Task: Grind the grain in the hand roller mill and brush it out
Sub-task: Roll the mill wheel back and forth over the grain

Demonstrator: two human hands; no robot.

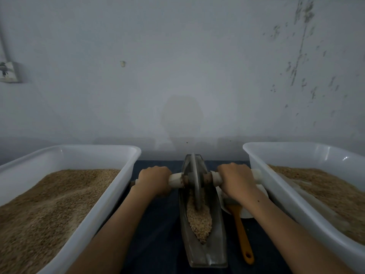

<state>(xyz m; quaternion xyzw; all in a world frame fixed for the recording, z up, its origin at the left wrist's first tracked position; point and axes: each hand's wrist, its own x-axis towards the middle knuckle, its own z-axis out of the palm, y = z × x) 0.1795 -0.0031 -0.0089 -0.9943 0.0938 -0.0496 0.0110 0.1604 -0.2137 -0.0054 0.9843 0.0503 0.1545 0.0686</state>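
Both bare forearms reach forward side by side, backs of the hands up. The left hand (153, 179) and right hand (236, 179) are level with each other, fingers curled down tight around the axle handle (174, 179).

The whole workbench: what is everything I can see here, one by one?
Mill trough: one, grey metal, centre, on dark cloth.
Roller wheel: one, grey, upright in the trough.
Handles: two, white, either side of the wheel.
Grain: tan, in trough.
Tubs: two, white, left and right, holding tan grain.
Brush: one, orange handle, right of trough.
Dish: one, white, under brush.
Left hand: grips left handle.
Right hand: grips right handle.
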